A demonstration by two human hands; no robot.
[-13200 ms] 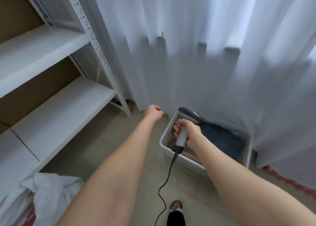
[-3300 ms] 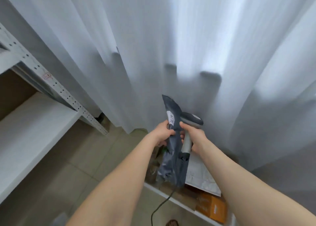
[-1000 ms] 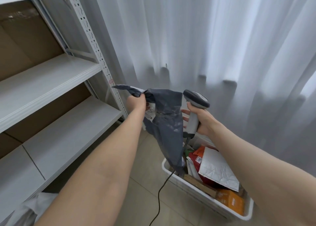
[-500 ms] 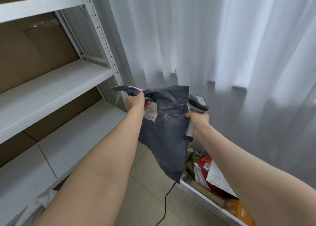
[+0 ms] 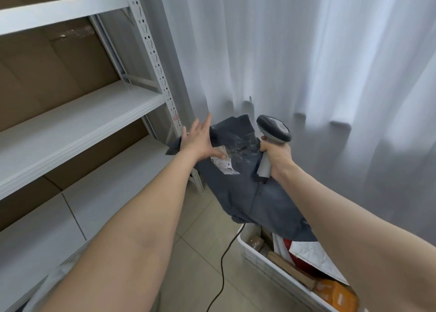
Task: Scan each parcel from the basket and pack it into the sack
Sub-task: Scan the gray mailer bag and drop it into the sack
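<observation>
A dark grey plastic parcel point(image 5: 245, 193) with a white label point(image 5: 225, 165) hangs in front of me above the basket. My left hand point(image 5: 199, 139) lies open against its upper left part, fingers spread and straight, thumb touching the label. My right hand point(image 5: 276, 157) grips the handle of the grey barcode scanner point(image 5: 273, 129), and the parcel's right edge is bunched against that hand. The white basket point(image 5: 259, 262) stands on the floor at lower right, holding a white padded mailer point(image 5: 313, 257), an orange parcel point(image 5: 337, 295) and brown boxes.
White metal shelves point(image 5: 77, 120) backed with brown cardboard fill the left side. A white curtain point(image 5: 306, 64) hangs behind the basket. The scanner's black cable point(image 5: 223, 271) trails down over the tiled floor. A blurred whitish cloth edge point(image 5: 52, 278) shows at lower left.
My left hand has let go of the parcel's top corner and now lies flat and open against it. The parcel has sagged lower, towards the right hand.
</observation>
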